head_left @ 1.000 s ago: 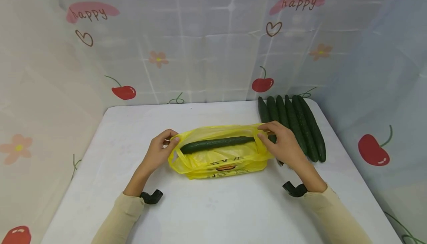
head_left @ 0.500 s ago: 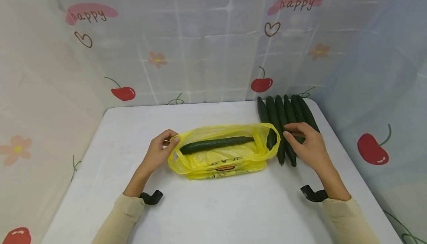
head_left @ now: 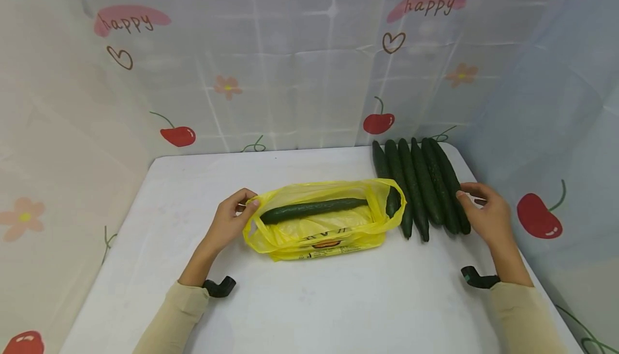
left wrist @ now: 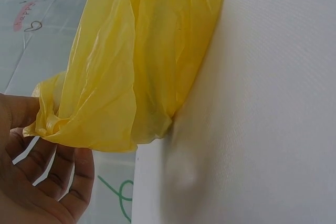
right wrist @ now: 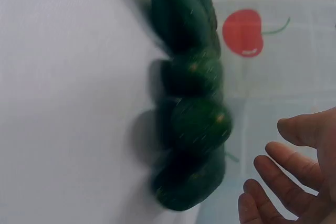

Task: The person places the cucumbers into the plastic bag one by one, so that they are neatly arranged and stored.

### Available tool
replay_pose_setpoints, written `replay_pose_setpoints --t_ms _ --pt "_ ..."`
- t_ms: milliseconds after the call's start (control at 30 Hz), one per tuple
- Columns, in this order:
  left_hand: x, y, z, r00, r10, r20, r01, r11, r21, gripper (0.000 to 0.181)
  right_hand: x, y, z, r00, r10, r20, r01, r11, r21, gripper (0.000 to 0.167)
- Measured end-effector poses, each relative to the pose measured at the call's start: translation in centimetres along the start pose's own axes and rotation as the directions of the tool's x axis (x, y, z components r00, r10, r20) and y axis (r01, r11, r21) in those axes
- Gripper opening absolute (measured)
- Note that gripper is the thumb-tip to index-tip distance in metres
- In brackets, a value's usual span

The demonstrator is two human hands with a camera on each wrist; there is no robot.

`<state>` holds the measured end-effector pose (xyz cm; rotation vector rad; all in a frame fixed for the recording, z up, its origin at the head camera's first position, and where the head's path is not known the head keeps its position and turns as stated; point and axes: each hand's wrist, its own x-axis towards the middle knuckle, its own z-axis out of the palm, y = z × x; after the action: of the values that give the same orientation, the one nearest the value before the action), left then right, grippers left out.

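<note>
A yellow plastic bag (head_left: 333,225) lies on its side on the table, its mouth spread, with one long green cucumber (head_left: 314,210) inside. My left hand (head_left: 231,217) pinches the bag's left rim between thumb and fingers; the left wrist view shows the bunched yellow plastic (left wrist: 52,121) at the thumb. To the right of the bag, several cucumbers (head_left: 425,187) lie side by side, the leftmost partly behind the bag. My right hand (head_left: 490,217) hovers by the rightmost one, fingers loosely spread and holding nothing. In the right wrist view a gap separates the fingers from the cucumber ends (right wrist: 202,124).
The white table (head_left: 309,305) has its back edge against a printed curtain (head_left: 300,74). Side curtains hang to the left and right. A black strap piece (head_left: 220,287) sits at the left wrist and a similar black piece (head_left: 479,277) at the right.
My right hand has left the bag's right rim and moved right, over the cucumbers to the rightmost one. My left hand stays at the bag's left rim.
</note>
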<state>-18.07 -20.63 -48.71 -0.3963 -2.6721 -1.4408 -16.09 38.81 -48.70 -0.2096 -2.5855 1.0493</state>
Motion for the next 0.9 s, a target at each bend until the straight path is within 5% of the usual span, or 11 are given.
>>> replay_pose_setpoints --t_ms 367,900 --pt "-0.1 -0.1 0.0 1.000 -0.003 0.004 0.003 1.000 -0.021 0.013 1.5 3.6 0.7 0.982 0.148 0.120 -0.148 0.989 -0.011 0.059" --pt "-0.3 -0.1 0.0 1.000 -0.009 -0.005 0.009 1.000 -0.026 0.015 2.8 3.5 2.2 0.974 0.191 0.125 -0.182 0.980 -0.080 0.062"
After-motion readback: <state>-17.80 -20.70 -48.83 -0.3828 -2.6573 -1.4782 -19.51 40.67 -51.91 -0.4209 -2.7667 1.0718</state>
